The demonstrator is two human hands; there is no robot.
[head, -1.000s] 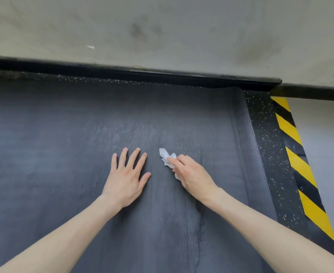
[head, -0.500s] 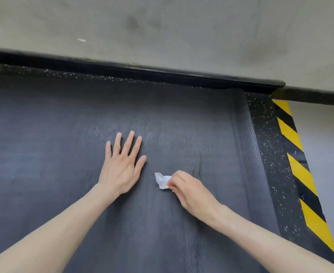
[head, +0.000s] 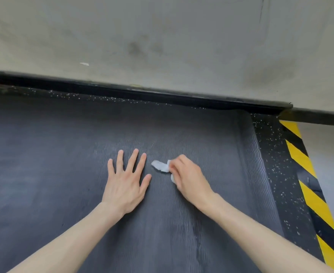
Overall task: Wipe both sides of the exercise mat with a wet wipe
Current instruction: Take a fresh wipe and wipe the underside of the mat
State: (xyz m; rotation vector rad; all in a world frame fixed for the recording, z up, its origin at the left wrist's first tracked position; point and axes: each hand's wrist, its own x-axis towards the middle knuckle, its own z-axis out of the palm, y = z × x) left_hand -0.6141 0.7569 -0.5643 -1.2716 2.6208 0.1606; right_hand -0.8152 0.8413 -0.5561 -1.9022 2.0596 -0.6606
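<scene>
**A:** What is the exercise mat (head: 63, 174) looking like?

**B:** It is lying flat. It is dark grey and soft-looking, ribbed all over in fine wavy lines. A paler ribbed band is running along its right edge.

**A:** And the wet wipe (head: 160, 166)?

**B:** There is one, white and crumpled into a small wad. It is sitting on the mat, nearer the right edge than the left and well short of the far edge.

**A:** How are the hands lying?

**B:** There are two, both with bare forearms. The left hand (head: 125, 186) is resting palm down on the mat with its fingers straight and spread. It is just beside the wipe and not touching it. The right hand (head: 189, 180) is curling its fingers over the wipe and pinching it against the mat. One loose end is poking out toward the left hand.

**A:** What is lying around the mat?

**B:** Black rubber flooring (head: 276, 174) with white flecks is showing past the right and far edges. One strip of yellow-and-black striped tape (head: 308, 174) is running beside the flooring. A black baseboard (head: 142, 93) is sitting beyond the far edge, under a stained, pale wall (head: 162, 46).
</scene>
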